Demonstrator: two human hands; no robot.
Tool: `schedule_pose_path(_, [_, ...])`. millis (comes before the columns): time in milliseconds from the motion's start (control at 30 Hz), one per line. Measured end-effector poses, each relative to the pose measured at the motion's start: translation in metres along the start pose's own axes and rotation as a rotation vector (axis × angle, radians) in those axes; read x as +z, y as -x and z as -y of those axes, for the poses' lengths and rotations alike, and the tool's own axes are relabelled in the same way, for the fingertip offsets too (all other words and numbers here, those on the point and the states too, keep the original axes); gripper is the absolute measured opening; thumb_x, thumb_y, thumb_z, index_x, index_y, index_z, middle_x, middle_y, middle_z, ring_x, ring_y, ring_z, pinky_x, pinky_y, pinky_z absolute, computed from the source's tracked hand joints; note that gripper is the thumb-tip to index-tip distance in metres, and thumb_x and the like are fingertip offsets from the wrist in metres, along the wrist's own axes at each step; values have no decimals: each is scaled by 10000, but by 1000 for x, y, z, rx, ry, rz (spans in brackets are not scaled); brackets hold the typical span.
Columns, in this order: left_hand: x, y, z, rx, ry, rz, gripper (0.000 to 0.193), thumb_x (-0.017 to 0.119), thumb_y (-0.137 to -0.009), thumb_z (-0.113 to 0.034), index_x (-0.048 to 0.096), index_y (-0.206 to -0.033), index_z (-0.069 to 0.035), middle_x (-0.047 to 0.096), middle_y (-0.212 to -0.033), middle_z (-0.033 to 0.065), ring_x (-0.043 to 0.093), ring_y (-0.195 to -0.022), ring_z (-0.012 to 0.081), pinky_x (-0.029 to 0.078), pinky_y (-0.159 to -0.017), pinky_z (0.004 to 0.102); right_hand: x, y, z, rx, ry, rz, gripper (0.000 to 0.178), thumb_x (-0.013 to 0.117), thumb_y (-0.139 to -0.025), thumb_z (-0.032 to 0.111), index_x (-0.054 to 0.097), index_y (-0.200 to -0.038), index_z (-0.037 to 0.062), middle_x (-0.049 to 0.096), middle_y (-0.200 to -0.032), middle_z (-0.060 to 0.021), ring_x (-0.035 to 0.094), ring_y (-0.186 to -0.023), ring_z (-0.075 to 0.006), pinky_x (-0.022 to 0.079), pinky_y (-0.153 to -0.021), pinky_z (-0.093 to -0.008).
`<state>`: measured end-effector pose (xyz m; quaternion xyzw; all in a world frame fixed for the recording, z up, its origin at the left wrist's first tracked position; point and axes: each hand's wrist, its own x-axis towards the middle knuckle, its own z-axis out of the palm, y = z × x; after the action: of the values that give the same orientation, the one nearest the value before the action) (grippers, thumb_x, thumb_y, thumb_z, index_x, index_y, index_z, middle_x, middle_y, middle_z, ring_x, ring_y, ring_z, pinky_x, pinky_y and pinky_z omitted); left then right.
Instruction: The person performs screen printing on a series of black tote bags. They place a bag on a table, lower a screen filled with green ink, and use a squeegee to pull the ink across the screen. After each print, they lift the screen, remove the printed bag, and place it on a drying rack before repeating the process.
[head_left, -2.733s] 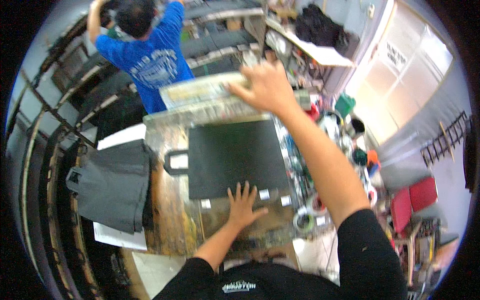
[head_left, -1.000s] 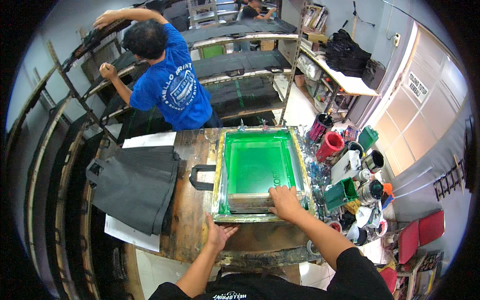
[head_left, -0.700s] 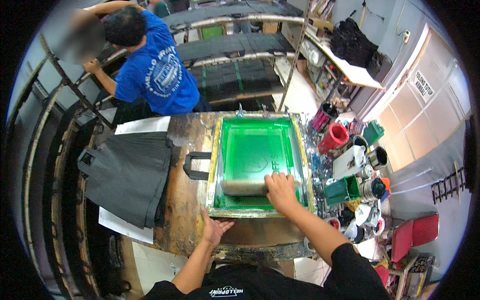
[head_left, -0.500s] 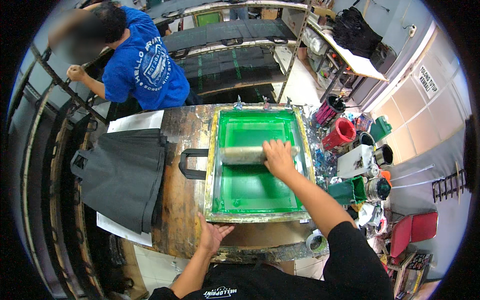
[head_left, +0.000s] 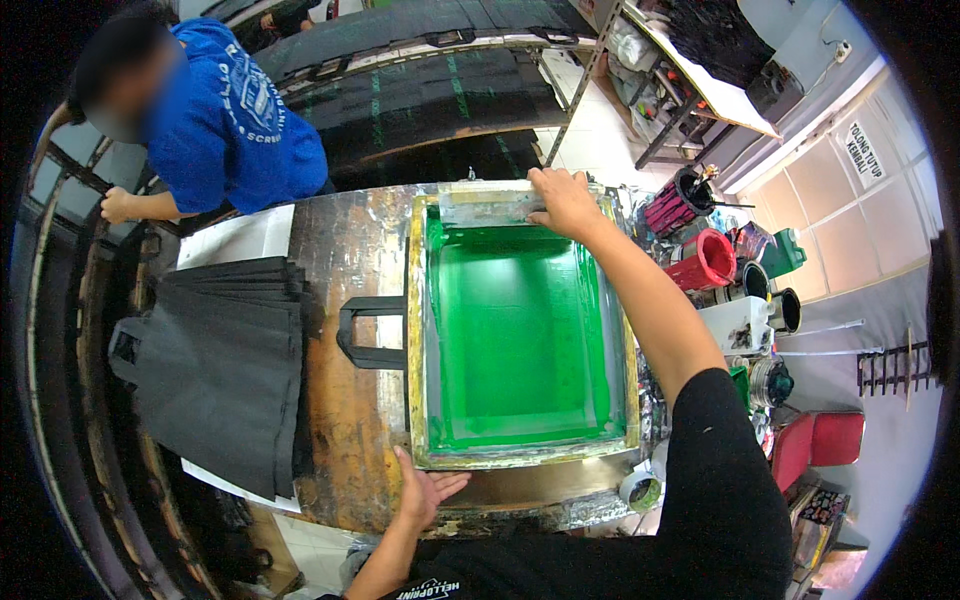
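A screen printing frame (head_left: 416,400) with green ink on its mesh (head_left: 515,330) lies flat on the wooden worktable (head_left: 345,440). At the far end of the frame, my right hand (head_left: 566,204) grips a wide, pale squeegee (head_left: 480,209). My left hand (head_left: 426,490) is open, palm up and fingers spread, by the near left corner of the frame. From under the frame's left side sticks out a black bag's handle (head_left: 346,335); the rest of that bag is hidden. Left of it rests a fanned stack of black fabric bags (head_left: 220,365) on white sheets.
A person in a blue shirt (head_left: 235,120) stands at the far left by the racks (head_left: 400,140), which hold black bags. Along the right table edge crowd a red container (head_left: 703,258), other ink pots and a white canister (head_left: 733,322). A tape roll (head_left: 640,490) lies at the near right.
My right hand has pushed the squeegee from mid-screen to the far end of the frame. My left hand stays at the near corner. The person in blue has shifted left.
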<state>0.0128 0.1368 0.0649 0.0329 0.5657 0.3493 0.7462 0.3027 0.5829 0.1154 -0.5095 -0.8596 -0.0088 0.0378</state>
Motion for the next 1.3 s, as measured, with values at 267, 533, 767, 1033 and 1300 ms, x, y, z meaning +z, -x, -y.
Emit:
schedule_pose_path(267, [-16, -11, -13, -232, -50, -45, 1510, 127, -769, -1063, 379, -1410, 281, 677, -1210, 394, 718, -1158, 424, 595, -1021, 470, 30, 36, 3, 36, 143, -399, 517, 853, -782, 243, 623, -1229, 124, 626, -1107, -61, 587, -1100, -257, 397, -987, -473])
schedule_pose_path(533, [-21, -12, -5, -204, -105, -18, 1450, 101, -807, -1034, 426, -1369, 262, 700, -1155, 374, 733, -1111, 418, 608, -981, 469, 92, 51, 3, 133, 284, -486, 447, 831, -764, 173, 626, -1162, 168, 624, -1074, -44, 594, -1050, -254, 406, -966, -467])
schedule_pose_path(767, [-13, -3, -39, -310, -637, 274, 1120, 158, -988, -875, 677, -990, 117, 753, -797, 237, 785, -791, 280, 633, -654, 378, 72, 49, 26, 306, 253, -282, 519, 875, -756, 230, 614, -1201, 176, 640, -1101, -46, 607, -1077, -270, 428, -922, -492])
schedule_pose_path(1033, [148, -117, -240, 1706, -1458, -321, 710, 783, -902, -562, 635, -1360, -40, 614, -1330, 209, 552, -1257, 384, 432, -1072, 507, 43, 52, 37, 74, 162, -205, 447, 770, -862, 191, 618, -1281, 228, 649, -1121, -30, 618, -1089, -251, 433, -895, -493])
schedule_pose_path(1300, [170, -221, -290, 1391, -1851, -262, 580, 686, -940, -611, 671, -1075, -47, 689, -1074, 129, 670, -1009, 352, 518, -884, 512, 46, 54, 20, 15, 112, -221, 621, 873, -768, 221, 585, -1315, 171, 642, -1194, -51, 609, -1171, -264, 422, -998, -498])
